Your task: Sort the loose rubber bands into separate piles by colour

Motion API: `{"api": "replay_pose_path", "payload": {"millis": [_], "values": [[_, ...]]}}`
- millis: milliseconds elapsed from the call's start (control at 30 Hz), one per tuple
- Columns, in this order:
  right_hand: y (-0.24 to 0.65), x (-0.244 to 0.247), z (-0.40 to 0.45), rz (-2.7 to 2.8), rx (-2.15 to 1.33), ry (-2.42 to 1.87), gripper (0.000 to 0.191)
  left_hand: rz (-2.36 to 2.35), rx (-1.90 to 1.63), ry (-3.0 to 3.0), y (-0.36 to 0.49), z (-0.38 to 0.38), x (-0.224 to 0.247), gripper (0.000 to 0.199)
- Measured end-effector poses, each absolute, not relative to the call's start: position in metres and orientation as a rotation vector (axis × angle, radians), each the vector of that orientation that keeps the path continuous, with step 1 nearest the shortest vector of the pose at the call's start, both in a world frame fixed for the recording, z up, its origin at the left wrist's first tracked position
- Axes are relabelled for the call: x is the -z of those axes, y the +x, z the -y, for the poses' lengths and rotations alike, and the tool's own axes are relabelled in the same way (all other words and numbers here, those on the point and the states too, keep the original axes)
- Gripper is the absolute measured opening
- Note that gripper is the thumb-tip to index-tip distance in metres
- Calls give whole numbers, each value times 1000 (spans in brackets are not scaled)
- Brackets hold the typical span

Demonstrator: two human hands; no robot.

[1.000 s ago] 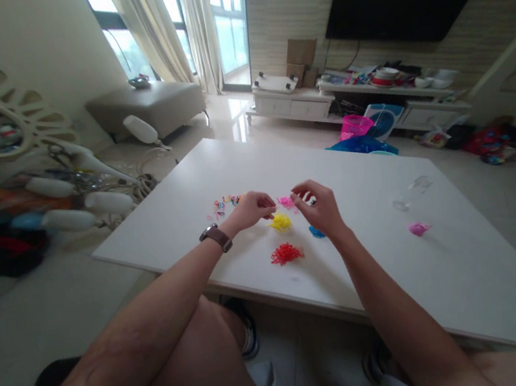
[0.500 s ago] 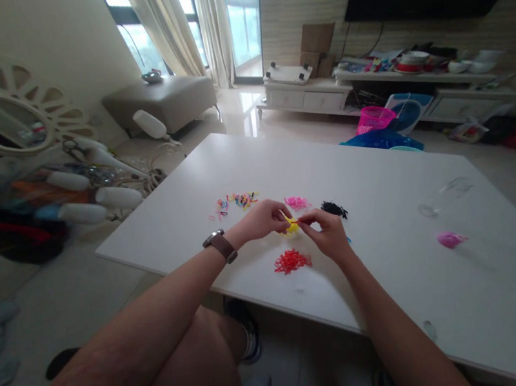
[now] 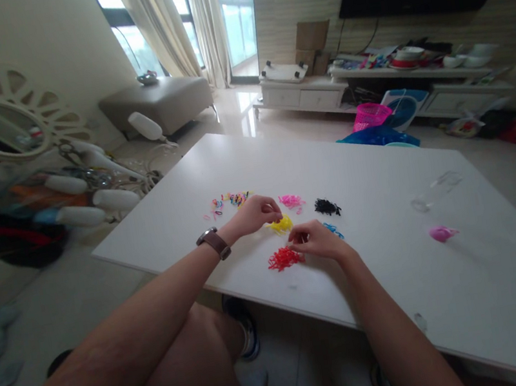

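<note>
Contact between right hand point(image 3: 315, 240) and red pile point(image 3: 282, 259) unclear

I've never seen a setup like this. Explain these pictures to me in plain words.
There is no machine: these are a person's bare hands, seen by a camera worn on the head, looking forward and down. On the white table lie small piles of what look like little bands: yellow, red, pink, black and blue, plus a mixed scatter. Further right are a clear container and a pink object. The left hand is at the yellow pile, the right hand at the red one. Whether either grips a band is too small to tell.
</note>
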State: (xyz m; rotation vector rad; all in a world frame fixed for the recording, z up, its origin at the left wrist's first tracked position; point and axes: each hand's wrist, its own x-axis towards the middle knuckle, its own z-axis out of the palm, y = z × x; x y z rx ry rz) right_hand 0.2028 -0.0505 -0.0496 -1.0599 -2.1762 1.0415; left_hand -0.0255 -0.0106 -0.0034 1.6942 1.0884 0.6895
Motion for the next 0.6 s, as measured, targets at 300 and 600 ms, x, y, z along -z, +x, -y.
{"api": "replay_pose_path", "payload": {"millis": [300, 600], "values": [[189, 55, 47, 1893, -653, -1032, 12, -1068, -701, 1494, -22, 15, 3, 18], [184, 56, 50, 1890, -569, -940, 10, -1056, -679, 1472, -18, 14, 7, 21]]}}
